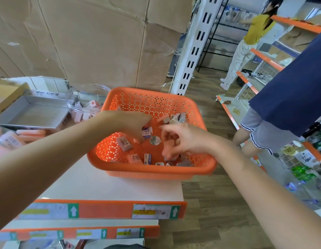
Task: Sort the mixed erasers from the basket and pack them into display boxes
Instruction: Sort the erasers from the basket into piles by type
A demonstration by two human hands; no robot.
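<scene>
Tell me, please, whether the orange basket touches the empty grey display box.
Apart. The head view shows a clear tub standing between the orange basket and the grey display box.

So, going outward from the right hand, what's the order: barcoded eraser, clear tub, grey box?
1. barcoded eraser, in the basket, left of the right hand.
2. clear tub, beyond the basket's left corner.
3. grey box, far left.

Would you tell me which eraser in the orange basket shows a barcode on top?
The pink eraser lying flat by the basket's left wall, nearest the left hand; the blue-and-white sleeved erasers near it show lettering instead.
</scene>
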